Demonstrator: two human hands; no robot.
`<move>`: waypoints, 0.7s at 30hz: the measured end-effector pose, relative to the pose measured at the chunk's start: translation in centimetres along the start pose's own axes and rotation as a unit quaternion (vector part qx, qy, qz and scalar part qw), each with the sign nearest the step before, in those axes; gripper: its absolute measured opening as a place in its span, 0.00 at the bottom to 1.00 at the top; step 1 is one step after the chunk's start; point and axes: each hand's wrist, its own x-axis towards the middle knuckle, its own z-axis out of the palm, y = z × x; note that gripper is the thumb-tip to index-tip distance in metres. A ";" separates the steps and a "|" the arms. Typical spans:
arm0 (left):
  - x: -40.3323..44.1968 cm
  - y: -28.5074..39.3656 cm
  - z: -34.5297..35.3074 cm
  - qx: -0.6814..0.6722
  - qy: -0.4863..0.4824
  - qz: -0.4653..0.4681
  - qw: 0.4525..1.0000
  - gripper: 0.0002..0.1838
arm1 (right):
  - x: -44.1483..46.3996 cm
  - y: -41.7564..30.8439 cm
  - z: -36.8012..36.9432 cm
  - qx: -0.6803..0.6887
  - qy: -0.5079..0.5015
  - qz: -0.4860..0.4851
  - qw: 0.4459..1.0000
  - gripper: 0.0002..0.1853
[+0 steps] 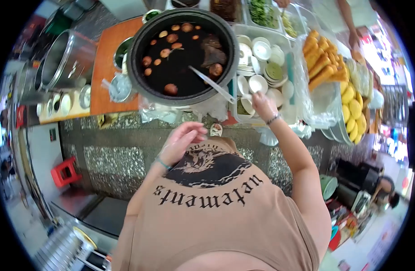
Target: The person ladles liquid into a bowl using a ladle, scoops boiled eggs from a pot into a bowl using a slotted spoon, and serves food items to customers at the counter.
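Over the tub (pixel 286 113) | right fingers (pixel 260 99) bent, can't tell grip | left fingers (pixel 198 129) slack | broth (pixel 185 83) hides utensil's (pixel 216 86) tip

Wide round dark-grey pot (pixel 171 100): contains near-black liquid (pixel 189 81). Small round bowls (pixel 258 84): plain white. Long fried dough sticks (pixel 322 77): golden brown. Tan fabric shirt (pixel 207 226): printed with black lettering and a black graphic. Rectangular floor panels (pixel 117 160): speckled dark and white. Plastic stool (pixel 65 172): red.

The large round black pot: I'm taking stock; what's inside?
The round black pot holds dark liquid, rounded brown pieces, dark brown chunks and a long pale handle. Anything below the surface, perhaps the handle's other end, is hidden.
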 end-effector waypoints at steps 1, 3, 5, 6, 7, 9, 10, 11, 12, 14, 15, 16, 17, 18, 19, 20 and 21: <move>0.4 -0.2 0.5 0.014 -0.022 0.000 1.000 0.16 | -0.6 0.2 0.1 0.009 0.012 0.019 1.000 0.05; 1.1 0.1 1.8 0.032 -0.052 0.005 0.998 0.16 | -0.6 2.6 -0.6 0.045 0.118 0.084 0.988 0.05; 1.8 0.1 2.7 0.029 -0.047 0.017 0.998 0.16 | -0.2 3.8 -1.9 0.079 0.206 0.112 0.969 0.05; 2.2 0.2 3.1 0.030 -0.054 0.018 0.998 0.16 | -0.3 3.5 -3.5 0.206 0.194 0.224 0.933 0.06; 2.7 0.4 3.4 0.023 -0.063 -0.008 0.998 0.20 | -0.2 3.0 -5.2 0.327 0.172 0.331 0.868 0.08; 3.5 1.4 5.5 -0.019 -0.041 0.023 0.999 0.23 | 0.9 -2.8 -9.9 0.470 0.111 0.303 0.821 0.09; 4.1 1.9 6.5 -0.059 -0.032 0.047 0.997 0.26 | 1.5 -5.9 -11.5 0.595 0.050 0.281 0.752 0.10; 5.2 2.3 7.1 -0.127 -0.032 0.046 0.990 0.28 | 2.1 -7.6 -12.0 0.593 0.006 0.270 0.759 0.10; 5.9 2.6 7.4 -0.195 -0.033 0.047 0.979 0.30 | 2.6 -9.2 -12.4 0.589 -0.038 0.260 0.765 0.09; 5.5 3.3 7.5 -0.283 -0.024 0.081 0.955 0.28 | 3.8 -11.9 -13.7 0.643 -0.091 0.233 0.724 0.05; 5.5 2.9 6.8 -0.301 0.016 0.082 0.950 0.25 | 3.8 -12.1 -13.9 0.643 -0.062 0.182 0.741 0.09; 5.4 2.8 6.1 -0.317 0.055 0.080 0.943 0.23 | 3.8 -12.3 -13.9 0.643 -0.031 0.131 0.754 0.14; 4.9 2.7 5.6 -0.331 0.111 0.075 0.934 0.21 | 3.4 -11.5 -12.8 0.643 -0.031 0.131 0.754 0.14; 4.2 2.7 4.9 -0.330 0.110 0.075 0.935 0.21 | 2.7 -10.0 -10.9 0.572 -0.034 0.126 0.809 0.18; 3.5 2.7 3.9 -0.361 0.134 0.082 0.919 0.21 | 2.6 -9.7 -10.3 0.496 -0.037 0.119 0.859 0.23; 2.8 2.6 2.8 -0.391 0.158 0.088 0.902 0.22 | 2.4 -10.2 -9.9 0.497 -0.036 0.120 0.859 0.23; 1.9 2.5 2.0 -0.395 0.201 0.100 0.891 0.22 | 2.2 -11.6 -10.1 0.591 -0.084 0.170 0.784 0.26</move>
